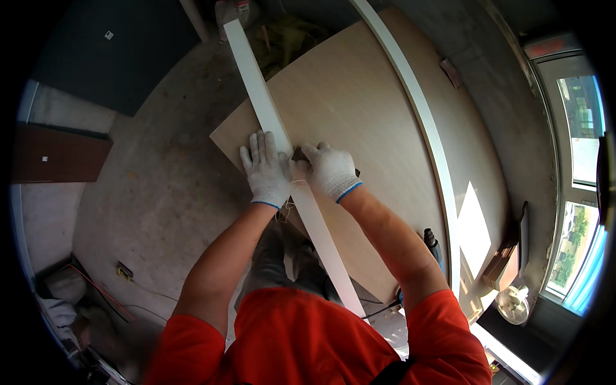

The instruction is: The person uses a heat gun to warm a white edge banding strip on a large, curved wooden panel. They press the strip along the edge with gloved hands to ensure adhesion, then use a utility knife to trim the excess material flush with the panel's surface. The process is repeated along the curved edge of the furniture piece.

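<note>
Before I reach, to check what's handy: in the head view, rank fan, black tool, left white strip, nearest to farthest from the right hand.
1. Left white strip, beside that hand.
2. Black tool, lower right.
3. Fan, far lower right.

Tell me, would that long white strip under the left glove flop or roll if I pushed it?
The white strip is probably fairly stiff: its far end juts past the beige board without clear droop. It likely wouldn't roll, since its top looks flat. Being so long and narrow, it might swing when lifted.
</note>
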Available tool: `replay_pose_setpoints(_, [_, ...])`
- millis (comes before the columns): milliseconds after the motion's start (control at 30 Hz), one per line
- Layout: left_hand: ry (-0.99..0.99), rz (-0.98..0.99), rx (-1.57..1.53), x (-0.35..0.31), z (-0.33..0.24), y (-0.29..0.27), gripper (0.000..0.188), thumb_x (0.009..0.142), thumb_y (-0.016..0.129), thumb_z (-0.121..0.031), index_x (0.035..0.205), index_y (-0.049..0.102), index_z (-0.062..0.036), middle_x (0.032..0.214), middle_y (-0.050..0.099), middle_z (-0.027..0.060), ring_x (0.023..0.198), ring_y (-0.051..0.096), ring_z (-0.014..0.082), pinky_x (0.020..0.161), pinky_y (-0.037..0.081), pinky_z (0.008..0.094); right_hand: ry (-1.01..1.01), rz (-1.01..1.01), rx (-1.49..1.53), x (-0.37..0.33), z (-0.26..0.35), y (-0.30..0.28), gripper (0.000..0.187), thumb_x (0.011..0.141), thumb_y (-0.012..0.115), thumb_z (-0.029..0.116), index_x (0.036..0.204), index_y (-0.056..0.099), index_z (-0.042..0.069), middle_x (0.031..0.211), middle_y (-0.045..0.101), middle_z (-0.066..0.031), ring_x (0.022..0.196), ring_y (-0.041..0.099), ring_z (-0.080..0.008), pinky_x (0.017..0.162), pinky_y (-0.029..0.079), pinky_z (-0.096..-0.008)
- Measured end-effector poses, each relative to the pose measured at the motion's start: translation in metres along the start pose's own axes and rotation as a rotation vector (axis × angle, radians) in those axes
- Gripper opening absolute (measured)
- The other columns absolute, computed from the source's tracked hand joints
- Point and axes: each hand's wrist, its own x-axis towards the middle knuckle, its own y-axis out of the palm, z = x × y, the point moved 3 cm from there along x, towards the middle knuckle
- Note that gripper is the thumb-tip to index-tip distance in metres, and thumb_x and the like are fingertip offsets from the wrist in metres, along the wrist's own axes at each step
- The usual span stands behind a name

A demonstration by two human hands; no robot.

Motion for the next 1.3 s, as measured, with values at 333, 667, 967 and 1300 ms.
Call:
replay_pose_setpoints(333, [0.075, 0.074, 0.092, -0.001, -0.002, -0.002, 0.105, 0.081, 0.083, -0.065, 0.157, 0.049, -0.0014, 0.168, 0.046, 0.0213, 0.164, 0.031, 0.0426, 0.133, 0.017, 0.0637, -0.032, -0.056, 0.008, 0.041, 0.001, -0.009, 0.030, 0.097, 0.068, 0.040, 0.114, 0.075, 0.016, 0.102, 0.075, -0.0181, 0.088, 0.075, -0.0412, 0.076, 0.061, -0.0543])
replay_pose_setpoints(667, [-0.067, 0.023, -0.103, 0.003, 0.001, -0.006, 0.116, 0.070, 0.095, -0.059, 0.157, 0.047, 0.0008, 0.167, 0.047, 0.0216, 0.163, 0.032, 0.0399, 0.133, 0.020, 0.0616, 0.548, -0.227, 0.232, -0.069, -0.050, 0.015, 0.057, 0.093, 0.075, 0.039, 0.144, 0.066, 0.014, 0.130, 0.074, -0.0187, 0.110, 0.075, -0.0373, 0.095, 0.060, -0.0472])
replay_pose_setpoints(967, [0.578, 0.001, -0.299, 0.016, 0.018, -0.039, 0.085, 0.077, 0.065, -0.004, 0.160, 0.047, -0.0054, 0.171, 0.039, 0.0234, 0.160, 0.035, 0.0451, 0.133, 0.024, 0.0633, 0.781, -0.730, 0.123, -0.238, -0.063, 0.013, 0.059, 0.090, 0.082, 0.026, 0.144, 0.067, 0.008, 0.147, 0.063, -0.0219, 0.132, 0.062, -0.0437, 0.112, 0.052, -0.0513])
replay_pose_setpoints(1300, [1.377, 0.387, -0.046, 0.081, -0.014, -0.046, 0.024, 0.083, 0.077, -0.027, 0.096, 0.070, -0.0083, 0.103, 0.067, 0.0113, 0.109, 0.064, 0.0340, 0.116, 0.046, 0.0501, 1.755, -0.880, 0.311, -0.486, -0.114, 0.044, 0.090, 0.087, 0.087, 0.046, 0.152, 0.053, -0.006, 0.143, 0.066, -0.0289, 0.136, 0.062, -0.0437, 0.119, 0.047, -0.0485])
